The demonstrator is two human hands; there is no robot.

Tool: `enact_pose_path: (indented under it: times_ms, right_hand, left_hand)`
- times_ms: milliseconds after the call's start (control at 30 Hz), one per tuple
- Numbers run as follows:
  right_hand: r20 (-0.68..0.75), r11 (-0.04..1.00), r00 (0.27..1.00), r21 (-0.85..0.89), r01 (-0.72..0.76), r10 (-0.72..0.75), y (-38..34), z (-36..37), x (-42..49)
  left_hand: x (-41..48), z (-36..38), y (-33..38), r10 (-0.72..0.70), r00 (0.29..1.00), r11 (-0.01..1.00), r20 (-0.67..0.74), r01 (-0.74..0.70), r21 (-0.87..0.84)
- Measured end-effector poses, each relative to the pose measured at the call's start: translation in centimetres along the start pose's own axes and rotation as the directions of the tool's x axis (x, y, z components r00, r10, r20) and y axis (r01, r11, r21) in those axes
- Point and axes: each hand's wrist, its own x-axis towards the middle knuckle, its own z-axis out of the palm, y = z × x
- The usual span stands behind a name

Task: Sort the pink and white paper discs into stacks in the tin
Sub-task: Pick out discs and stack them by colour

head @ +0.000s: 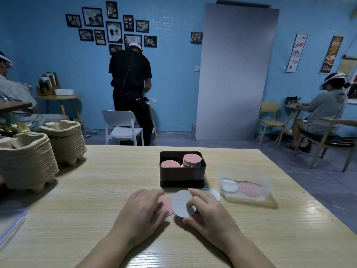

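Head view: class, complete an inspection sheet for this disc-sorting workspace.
Surface: pale wooden table.
Job's things: dark rectangular tin holds two pink disc stacks; clear plastic box holds white and pink discs; another white disc lies behind the right hand.
Clutter: two stacks of moulded pulp trays, far left.
Grippers: left hand rests on pink paper disc; right hand pinches white paper disc.
Cables: thin cord down standing person's back; none on table.
Surroundings: blue wall, framed pictures, chairs, seated people.
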Motion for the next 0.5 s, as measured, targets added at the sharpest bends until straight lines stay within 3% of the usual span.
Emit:
enact_pose_path:
  times_ms: [67, 200, 300, 500]
  right_hand:
    - [-0.011, 1.000, 1.000, -0.023, -0.018, 0.018, 0.21, -0.14, -0.08]
    - [-0.004, 0.999, 1.000, -0.032, -0.028, 0.028, 0.44, 0.05, -0.18]
    - [0.004, 0.999, 0.999, -0.037, -0.040, 0.040, 0.54, 0.09, -0.21]
    - [0.002, 0.994, 0.994, -0.028, -0.109, 0.109, 0.48, -0.25, -0.26]
  left_hand:
    - [0.02, 0.24, -0.12, -0.124, 0.990, 0.992, 0.071, 0.124, 0.011]
    - [0.30, 0.18, 0.01, -0.184, 0.972, 0.983, 0.144, 0.185, 0.003]
    - [0.19, 0.03, -0.09, -0.166, 0.981, 0.986, 0.101, 0.168, -0.011]
    - [0.01, -0.16, -0.65, -0.125, 0.984, 0.991, -0.125, 0.119, -0.055]
